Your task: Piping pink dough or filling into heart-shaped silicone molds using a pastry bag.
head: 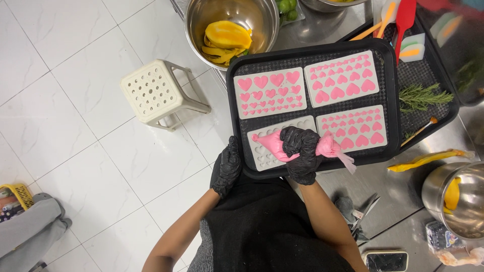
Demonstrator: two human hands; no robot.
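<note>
White marble-look tile floor point(75, 100) on the left, steel worktop point(403, 191) on the right, seen from above

Black tray point(234, 95) overhanging worktop edge, carrying four pale heart moulds. Upper left mould point(269, 92), upper right mould point(342, 78) and lower right mould point(353, 128) filled pink. Lower left mould point(262, 151) mostly unfilled, cavities showing pale

Right hand point(301, 153), black glove, fist closed tight round pink piping bag point(275, 143). Bag lying across lower left mould, tip pointing left at mould's upper left corner, twisted tail point(339, 152) sticking out right of the fist over lower right mould

Left hand point(226, 168), black glove, fingers curled over tray's near left edge, gripping the rim, just beside lower left mould

Steel bowl point(232, 30) with yellow mango pieces point(226, 40) just beyond tray's far edge. Second black tray point(428, 75) to the right with rosemary sprig point(423, 96), small brush point(418, 130) and spatulas, red one point(405, 20) at the top. Yellow piping bag point(428, 158) flat on worktop right of the tray, another steel bowl point(454, 201) near it holding something yellow. Scissors point(363, 214) and phone point(385, 260) on worktop near the right forearm

Beige perforated plastic stool point(156, 90) on floor left of the tray. Grey trouser leg point(30, 226) of another person at lower left, yellow basket point(17, 194) beside it
</note>
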